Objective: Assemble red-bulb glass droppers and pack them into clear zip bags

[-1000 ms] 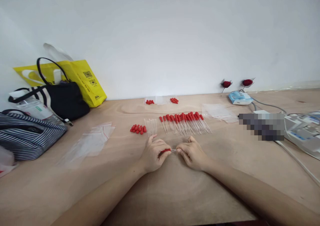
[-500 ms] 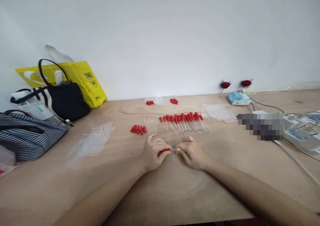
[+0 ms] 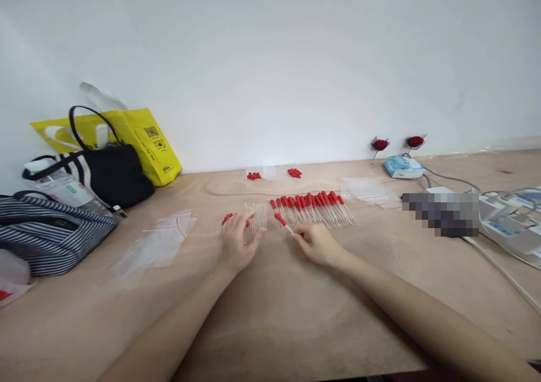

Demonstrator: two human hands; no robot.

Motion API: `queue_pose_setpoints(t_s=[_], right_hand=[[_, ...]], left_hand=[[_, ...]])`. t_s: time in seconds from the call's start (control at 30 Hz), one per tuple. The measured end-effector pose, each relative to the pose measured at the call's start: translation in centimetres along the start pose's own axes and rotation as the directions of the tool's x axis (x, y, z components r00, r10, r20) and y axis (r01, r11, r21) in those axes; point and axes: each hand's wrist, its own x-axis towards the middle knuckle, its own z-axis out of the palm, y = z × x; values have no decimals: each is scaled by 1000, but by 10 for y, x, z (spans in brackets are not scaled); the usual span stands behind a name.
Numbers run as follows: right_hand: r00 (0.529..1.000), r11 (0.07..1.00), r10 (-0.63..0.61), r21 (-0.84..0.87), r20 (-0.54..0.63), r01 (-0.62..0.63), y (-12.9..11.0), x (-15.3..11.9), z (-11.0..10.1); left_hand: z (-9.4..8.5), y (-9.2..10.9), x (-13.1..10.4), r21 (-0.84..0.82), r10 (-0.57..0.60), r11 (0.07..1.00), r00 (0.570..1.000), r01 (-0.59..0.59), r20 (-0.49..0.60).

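A: Where is the dropper?

B: At the near left end of the row of other droppers, slanted, its red top leftward and away from the person.

A: What holds it?

B: The right hand, in front of the row, with thumb and fingertips clamped on the dropper's tube end.

A: And the left hand?

B: Left of the row, partly covering the bulbs. Its fingers are apart, the thumb well off from them. Whether it touches a bulb, I cannot tell.

A: What lies between that hand and the row?

B: The tubes, side by side, just left of the row.

A: Farther out?

B: Behind the row, to its left, a clear bag with more bulbs at both ends. Well left of the row, flat bags; well right and behind, a tissue pack.
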Motion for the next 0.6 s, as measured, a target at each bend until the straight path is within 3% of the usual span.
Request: queue_pose_setpoints(t_s=[0.1, 0.23, 0.37, 0.6], right_hand=[[972, 979, 205, 14, -118, -204, 0, 24, 10], [920, 931, 345, -60, -187, -361, -5, 51, 24], [889, 879, 411, -170, -205, -445, -7, 64, 33], [914, 875, 352, -275, -202, -398, -5, 69, 37]], left_hand=[[-3, -24, 5, 29, -179, 983, 977, 183, -116], [-8, -48, 9, 101, -323, 937, 939, 335, -118], [-9, -55, 8, 189, -315, 930, 949, 315, -27], [-4, -59, 7, 204, -228, 956, 971, 211, 67]])
